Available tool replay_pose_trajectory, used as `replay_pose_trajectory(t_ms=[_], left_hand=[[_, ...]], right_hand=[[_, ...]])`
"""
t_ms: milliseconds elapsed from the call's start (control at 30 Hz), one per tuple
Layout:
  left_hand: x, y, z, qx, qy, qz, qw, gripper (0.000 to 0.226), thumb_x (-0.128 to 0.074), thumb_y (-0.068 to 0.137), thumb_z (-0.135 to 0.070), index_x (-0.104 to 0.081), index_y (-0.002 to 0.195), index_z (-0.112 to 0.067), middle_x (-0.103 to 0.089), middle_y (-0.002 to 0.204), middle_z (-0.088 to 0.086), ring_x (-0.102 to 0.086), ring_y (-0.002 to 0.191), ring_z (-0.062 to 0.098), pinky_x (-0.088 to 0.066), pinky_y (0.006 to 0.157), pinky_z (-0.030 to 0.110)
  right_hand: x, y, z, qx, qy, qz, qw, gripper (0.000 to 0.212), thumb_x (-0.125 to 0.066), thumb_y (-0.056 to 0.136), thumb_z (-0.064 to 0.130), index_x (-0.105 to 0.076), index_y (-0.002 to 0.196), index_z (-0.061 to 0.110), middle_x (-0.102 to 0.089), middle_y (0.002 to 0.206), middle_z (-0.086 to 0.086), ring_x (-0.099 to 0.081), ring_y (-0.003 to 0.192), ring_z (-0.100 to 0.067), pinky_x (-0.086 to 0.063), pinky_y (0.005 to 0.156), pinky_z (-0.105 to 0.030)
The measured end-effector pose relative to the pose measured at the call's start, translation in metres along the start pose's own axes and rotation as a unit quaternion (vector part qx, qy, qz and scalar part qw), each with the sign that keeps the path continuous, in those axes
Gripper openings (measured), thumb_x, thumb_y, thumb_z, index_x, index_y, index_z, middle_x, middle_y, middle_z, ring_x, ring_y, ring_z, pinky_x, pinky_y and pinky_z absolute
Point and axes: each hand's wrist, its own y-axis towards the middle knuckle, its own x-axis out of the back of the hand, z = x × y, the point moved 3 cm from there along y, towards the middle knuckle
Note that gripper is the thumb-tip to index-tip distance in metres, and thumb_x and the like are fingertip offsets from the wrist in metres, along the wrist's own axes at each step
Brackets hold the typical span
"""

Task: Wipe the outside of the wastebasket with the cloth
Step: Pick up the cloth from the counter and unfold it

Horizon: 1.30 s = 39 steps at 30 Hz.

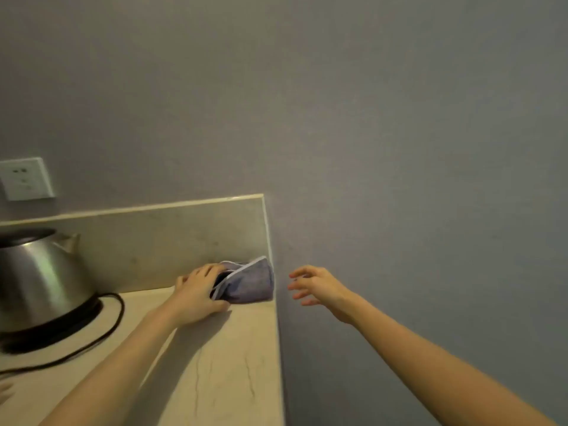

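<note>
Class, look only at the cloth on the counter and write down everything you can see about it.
The cloth is a grey-blue fabric with a thin white edging, folded or bunched into a soft lump. It sits in the far right corner of the pale stone counter, against the backsplash and close to the counter's right edge. The left hand rests on its left side, fingers curled onto it. The right hand hovers apart from it, open.

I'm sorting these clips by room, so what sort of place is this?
Probably a kitchenette or a room's tea corner. A steel kettle sits on its corded base on a stone counter with a low backsplash, under a wall socket. The left hand is on a folded cloth at the counter's corner.
</note>
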Motion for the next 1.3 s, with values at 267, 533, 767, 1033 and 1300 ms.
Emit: replay_pose_trajectory(t_ms=[267,533,767,1033,1300], left_hand=[[-0.001,0.018,0.003,0.044,-0.071,0.006,0.996,0.04,-0.064,0.079,-0.022,-0.05,0.116,-0.023,-0.049,0.122,0.008,-0.053,0.113,0.033,-0.043,0.089,0.048],[0.001,0.019,-0.002,-0.029,0.002,-0.046,0.999,0.019,-0.052,0.089,-0.019,-0.045,0.107,-0.018,-0.049,0.111,0.009,-0.056,0.097,0.033,-0.048,0.077,0.045],[0.011,0.01,-0.018,-0.067,-0.058,-0.094,0.992,0.016,-0.053,0.088,-0.022,-0.047,0.103,-0.022,-0.05,0.106,0.006,-0.059,0.09,0.032,-0.05,0.073,0.044],[0.038,0.006,-0.07,-0.079,-0.144,-0.156,0.974,0.014,-0.057,0.085,-0.019,-0.044,0.086,-0.026,-0.052,0.092,0.0,-0.055,0.079,0.026,-0.044,0.064,0.036],[0.048,0.002,-0.167,-0.135,-0.235,-0.157,0.95,0.015,-0.059,0.074,-0.01,-0.048,0.081,-0.017,-0.05,0.085,0.0,-0.051,0.078,0.025,-0.04,0.067,0.038]], right_hand=[[-0.038,0.029,0.001,0.007,0.018,-0.025,1.0,0.034,-0.062,0.087,0.01,-0.055,0.12,0.005,-0.057,0.102,-0.007,-0.054,0.073,-0.01,-0.045,0.06,-0.021],[-0.062,0.065,-0.003,0.011,-0.055,-0.094,0.994,0.045,-0.072,0.078,0.023,-0.048,0.114,0.013,-0.051,0.12,-0.013,-0.055,0.106,-0.028,-0.049,0.081,-0.035],[-0.049,0.071,-0.006,-0.041,0.022,-0.117,0.992,0.064,-0.075,0.075,0.02,-0.04,0.128,0.014,-0.053,0.125,-0.02,-0.055,0.106,-0.029,-0.049,0.082,-0.036],[-0.013,0.042,-0.001,-0.064,0.237,-0.134,0.96,0.048,-0.071,0.077,0.015,-0.055,0.12,0.001,-0.06,0.111,-0.016,-0.058,0.096,-0.027,-0.048,0.072,-0.034],[0.046,-0.002,0.009,-0.041,0.403,-0.223,0.887,0.014,-0.06,0.08,-0.003,-0.061,0.093,0.002,-0.06,0.086,-0.017,-0.057,0.074,-0.029,-0.049,0.059,-0.037]])
